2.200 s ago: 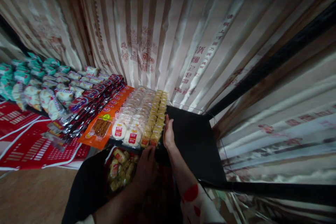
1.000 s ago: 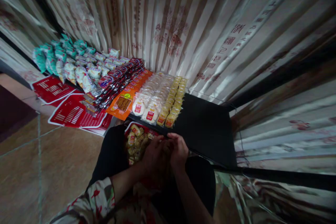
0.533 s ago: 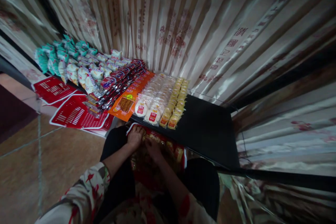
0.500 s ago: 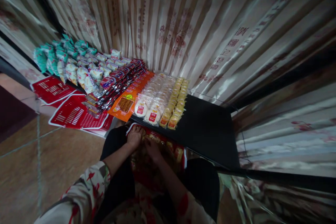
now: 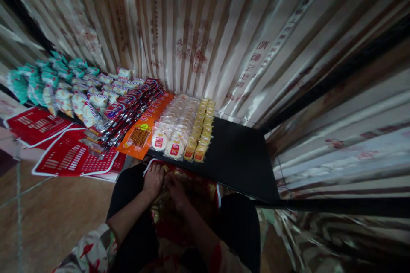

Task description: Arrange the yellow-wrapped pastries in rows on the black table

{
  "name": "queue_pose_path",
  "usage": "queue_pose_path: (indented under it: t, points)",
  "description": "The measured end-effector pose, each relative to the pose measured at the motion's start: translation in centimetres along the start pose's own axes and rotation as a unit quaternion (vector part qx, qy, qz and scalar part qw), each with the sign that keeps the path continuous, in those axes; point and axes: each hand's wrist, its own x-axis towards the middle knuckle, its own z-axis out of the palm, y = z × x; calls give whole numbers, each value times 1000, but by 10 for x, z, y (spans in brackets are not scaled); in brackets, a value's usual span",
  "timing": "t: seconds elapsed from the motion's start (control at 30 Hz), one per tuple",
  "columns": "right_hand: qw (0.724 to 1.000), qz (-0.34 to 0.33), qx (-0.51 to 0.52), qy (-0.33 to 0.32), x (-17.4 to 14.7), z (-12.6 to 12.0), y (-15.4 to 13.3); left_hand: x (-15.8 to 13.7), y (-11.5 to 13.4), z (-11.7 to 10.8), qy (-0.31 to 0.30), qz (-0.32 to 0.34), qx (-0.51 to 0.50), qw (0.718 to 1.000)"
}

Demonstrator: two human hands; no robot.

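Because the glossy red, white-edged container (image 5: 196, 196) rests on a black-trousered lap (image 5: 239, 217), shifting knees could tip it. Left hand (image 5: 153, 180) and right hand (image 5: 175, 190) lie over it, grip too dark to tell.

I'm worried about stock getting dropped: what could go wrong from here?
The red bag rests across the legs, with the left hand and right hand near its far edge; it might slide off. Dark red packets overhang the front of the black shelf and could slip down. The orange packet reaches close to the left knee, so a bump might shift it.
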Motion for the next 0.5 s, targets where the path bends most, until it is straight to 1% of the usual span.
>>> queue_pose_path:
  t: [0.1, 0.2, 0.27, 0.37, 0.43, 0.5]
  points:
    - [999, -8, -9, 33, -9, -10, -7, -11, 7, -13, -17, 6, -33, 999]
    - [996, -50, -25, 66, -22, -25, -22, -23, 17, -25, -46, 6, -71, 996]
    - [993, -70, -42, 87, -33, -38, -34, -29, 26, -33, -73, -10, -117, 990]
    - [988, -82, -65, 113, -50, -59, -50, -32, 42, -45, -101, -30, -217, 970]
    - [985, -91, -73, 125, -60, -74, -60, -29, 55, -52, -98, -35, -283, 954]
    - [983, -89, -72, 142, -67, -89, -69, -24, 72, -57, -82, -43, -348, 933]
